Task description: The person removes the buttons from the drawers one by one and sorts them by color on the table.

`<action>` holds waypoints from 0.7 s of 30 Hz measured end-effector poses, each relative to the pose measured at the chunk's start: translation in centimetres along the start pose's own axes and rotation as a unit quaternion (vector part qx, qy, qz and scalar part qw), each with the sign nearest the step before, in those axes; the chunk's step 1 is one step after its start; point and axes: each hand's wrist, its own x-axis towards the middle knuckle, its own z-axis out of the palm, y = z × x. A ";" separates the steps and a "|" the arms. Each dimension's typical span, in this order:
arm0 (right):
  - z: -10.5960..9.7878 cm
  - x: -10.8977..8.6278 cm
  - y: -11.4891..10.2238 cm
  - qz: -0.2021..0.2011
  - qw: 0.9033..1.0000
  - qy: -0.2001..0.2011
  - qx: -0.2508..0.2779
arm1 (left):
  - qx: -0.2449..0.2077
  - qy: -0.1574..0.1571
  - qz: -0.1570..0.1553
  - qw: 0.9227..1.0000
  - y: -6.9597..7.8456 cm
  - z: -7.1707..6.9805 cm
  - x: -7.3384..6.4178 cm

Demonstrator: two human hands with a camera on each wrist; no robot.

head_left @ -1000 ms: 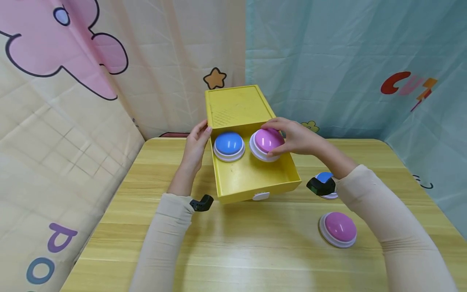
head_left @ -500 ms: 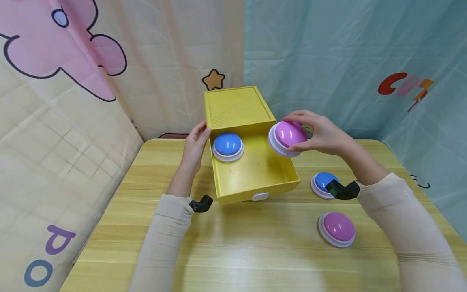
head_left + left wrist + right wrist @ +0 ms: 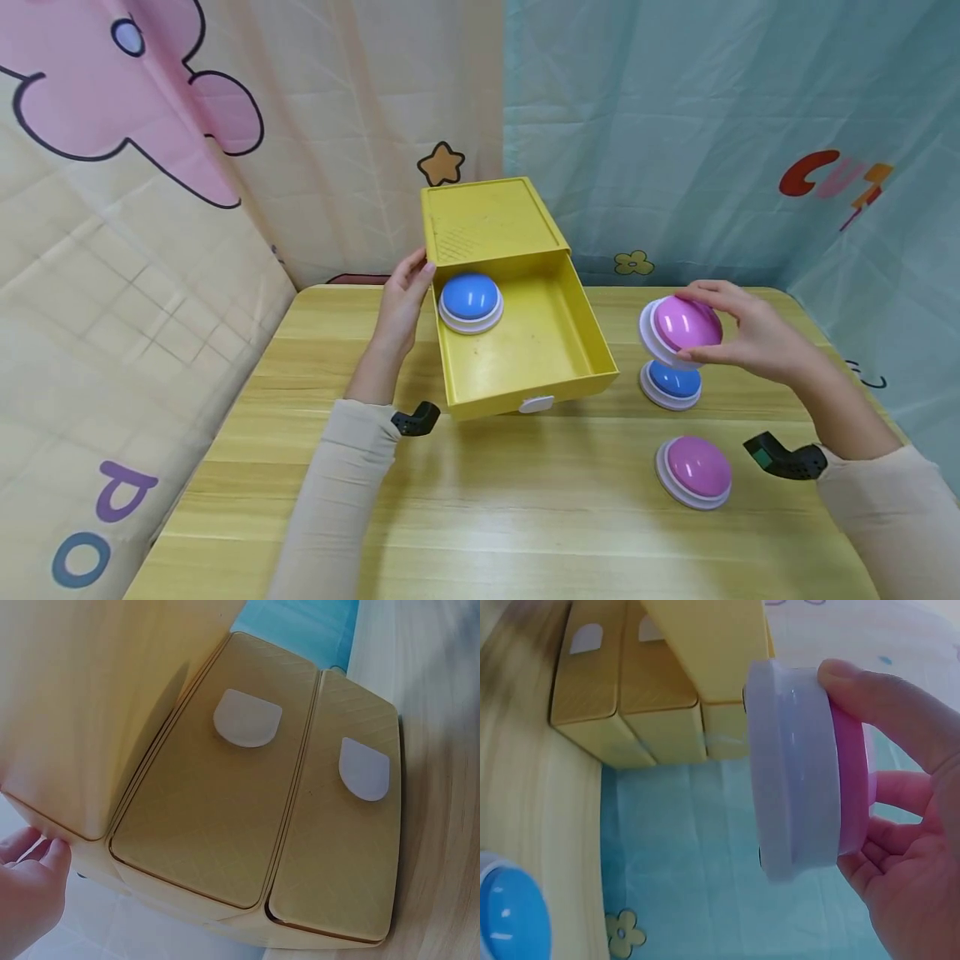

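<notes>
My right hand (image 3: 757,337) pinches a pink push button with a white base (image 3: 686,323), holding it in the air to the right of a yellow drawer cabinet (image 3: 491,218). The right wrist view shows this button tilted on its side, thumb on the white rim and fingers at the pink dome. The cabinet's top drawer (image 3: 525,354) is pulled out, and a blue button (image 3: 470,298) sits at its back left. My left hand (image 3: 401,304) rests against the cabinet's left side; in the left wrist view its fingertips (image 3: 54,855) touch near the pulled-out drawer.
A second blue button (image 3: 675,382) lies on the wooden table (image 3: 525,517) below the held one, partly covered by it. A second pink button (image 3: 697,468) lies nearer. Two lower drawers with white handles (image 3: 247,720) are closed. Printed curtains (image 3: 637,125) hang behind.
My right hand has carried the pink button out of the drawer to the right, over the blue button on the table. The left hand and cabinet have stayed in place.
</notes>
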 end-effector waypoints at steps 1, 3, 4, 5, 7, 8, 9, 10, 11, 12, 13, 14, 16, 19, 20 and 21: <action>0.0 -0.7 0.3 0.003 1.000 0.003 -0.005 | 0.000 -0.001 -0.001 1.000 0.0 0.0 0.0; 0.0 -2.1 1.0 0.006 1.000 0.006 -0.007 | 0.000 -0.001 -0.002 1.000 0.0 0.0 0.0; 0.0 -2.8 1.3 0.011 1.000 0.007 -0.011 | 0.001 -0.001 -0.002 1.000 -0.1 -0.1 0.0; 0.1 -3.5 1.7 0.015 1.000 0.009 -0.016 | 0.001 -0.002 -0.002 1.000 -0.1 -0.1 0.0; 0.3 -5.0 2.4 0.033 0.999 0.012 -0.021 | 0.002 -0.001 -0.001 1.000 -0.1 -0.1 0.0; 0.4 -5.7 2.8 0.045 0.999 0.015 -0.019 | 0.002 0.001 -0.001 1.000 -0.1 -0.1 0.0; 0.5 -6.3 3.1 0.057 0.998 0.017 -0.019 | 0.003 0.001 -0.001 1.000 -0.1 -0.1 0.0; 0.6 -7.0 3.5 0.068 0.997 0.018 -0.019 | 0.003 0.002 -0.001 1.000 -0.1 -0.1 0.0; 0.7 -7.6 3.9 0.080 0.996 0.020 -0.016 | 0.003 0.001 -0.002 1.000 -0.1 -0.1 0.0; 0.8 -8.3 4.2 0.093 0.995 0.021 -0.012 | 0.002 0.001 -0.002 1.000 -0.1 0.0 0.0; 0.9 -8.9 4.6 0.108 0.994 0.024 -0.013 | 0.001 -0.001 -0.002 1.000 -0.1 0.0 0.0; 1.0 -9.6 4.9 0.121 0.992 0.025 -0.013 | 0.000 -0.003 -0.002 1.000 0.0 0.0 0.0; 1.2 -10.9 5.5 0.144 0.989 0.026 -0.020 | 0.000 -0.005 -0.002 1.000 0.0 0.1 0.0; 1.8 -12.7 6.4 0.173 0.984 0.027 -0.031 | -0.002 -0.004 -0.002 1.000 0.0 0.1 0.0; 2.0 -13.3 6.7 0.178 0.983 0.027 -0.032 | 0.000 -0.002 -0.002 1.000 0.0 0.1 0.1; 2.3 -13.8 6.9 0.185 0.982 0.025 -0.034 | 0.001 -0.001 -0.002 1.000 0.0 0.0 0.1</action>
